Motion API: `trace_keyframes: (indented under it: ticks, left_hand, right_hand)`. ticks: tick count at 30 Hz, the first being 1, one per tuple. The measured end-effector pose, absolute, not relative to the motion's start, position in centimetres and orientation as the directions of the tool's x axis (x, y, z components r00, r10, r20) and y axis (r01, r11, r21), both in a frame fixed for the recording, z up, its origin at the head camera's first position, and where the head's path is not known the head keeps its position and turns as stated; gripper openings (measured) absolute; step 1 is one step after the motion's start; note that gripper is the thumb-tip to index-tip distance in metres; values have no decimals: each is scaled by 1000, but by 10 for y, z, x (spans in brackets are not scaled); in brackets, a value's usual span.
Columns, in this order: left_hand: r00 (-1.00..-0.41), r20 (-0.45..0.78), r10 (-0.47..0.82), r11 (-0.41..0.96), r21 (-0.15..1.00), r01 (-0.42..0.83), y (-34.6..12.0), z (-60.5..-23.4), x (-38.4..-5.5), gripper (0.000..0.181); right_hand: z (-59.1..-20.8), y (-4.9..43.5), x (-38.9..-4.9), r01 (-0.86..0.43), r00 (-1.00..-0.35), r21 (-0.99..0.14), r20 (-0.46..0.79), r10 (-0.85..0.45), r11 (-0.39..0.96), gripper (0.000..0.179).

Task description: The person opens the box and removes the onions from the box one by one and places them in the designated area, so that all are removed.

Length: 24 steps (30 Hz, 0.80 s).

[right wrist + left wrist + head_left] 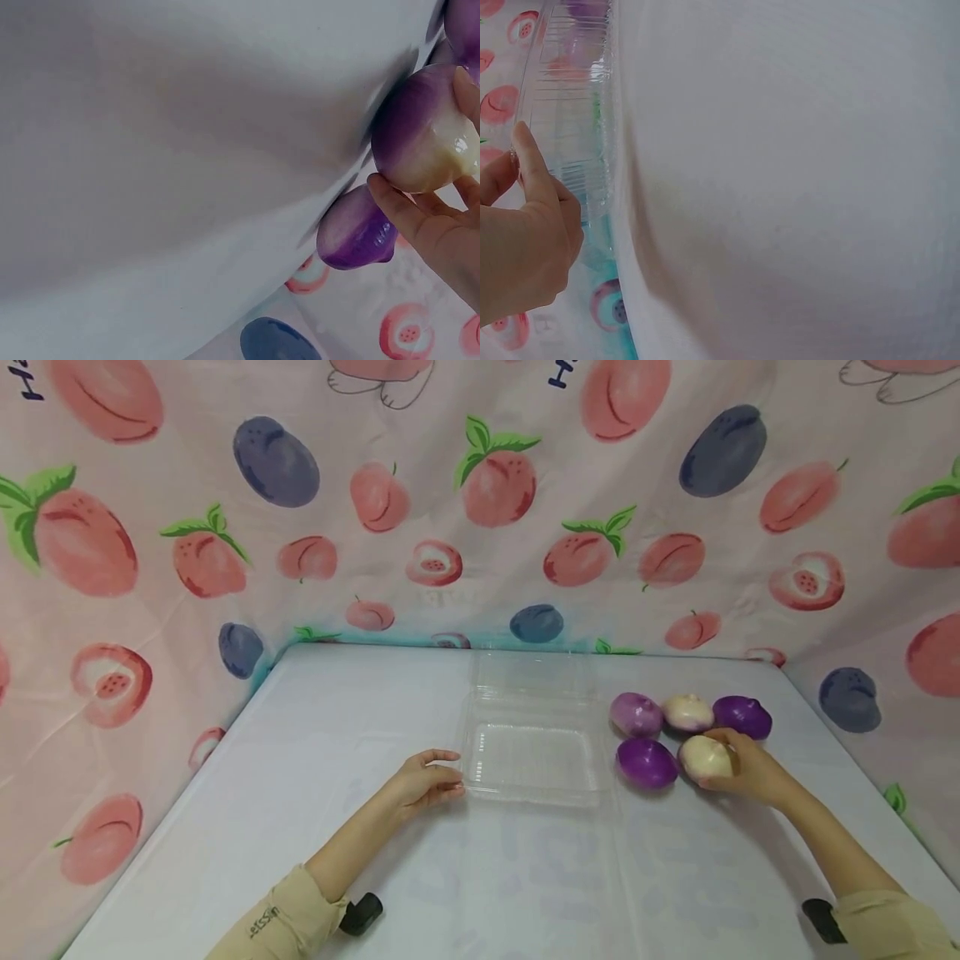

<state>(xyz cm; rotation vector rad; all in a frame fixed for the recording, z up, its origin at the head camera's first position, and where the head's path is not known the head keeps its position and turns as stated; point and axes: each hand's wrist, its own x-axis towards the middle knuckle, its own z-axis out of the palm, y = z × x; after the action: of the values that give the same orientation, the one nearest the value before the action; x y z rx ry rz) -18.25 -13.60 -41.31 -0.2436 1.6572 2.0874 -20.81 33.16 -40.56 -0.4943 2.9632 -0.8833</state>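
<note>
A clear plastic clamshell box [536, 760] lies on the table, its lid [534, 675] folded back toward the wall. My left hand [423, 782] pinches the box's left rim between thumb and fingers, as the left wrist view also shows. To the right of the box, my right hand [756, 772] grips a glossy cream-and-purple onion [420, 135], thumb on one side and fingers on the other. This onion sits in the front row beside a deep purple onion [647, 764]. Whether it touches the table is hard to tell.
Behind the gripped onion stands a row with a light purple onion [636, 714], a cream onion [688, 713] and a dark purple onion [742, 717]. A white cloth covers the table [525, 877]. A fruit-printed curtain [480, 585] rises along its back and sides.
</note>
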Motion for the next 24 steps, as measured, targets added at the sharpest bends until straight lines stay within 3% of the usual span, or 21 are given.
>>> trace_keyframes:
  ticks: [8,24]
  left_hand:
    - [-870,-423,254,-180,863,-473,-138,-415,-179,50]
    - [-849,-476,232,-91,858,-506,-140,-412,-183,44]
  right_hand:
    - [-408,333,-206,-285,-953,-520,63,-296,805,81]
    - [-400,331,-199,-364,-928,-525,133,-348,769,74]
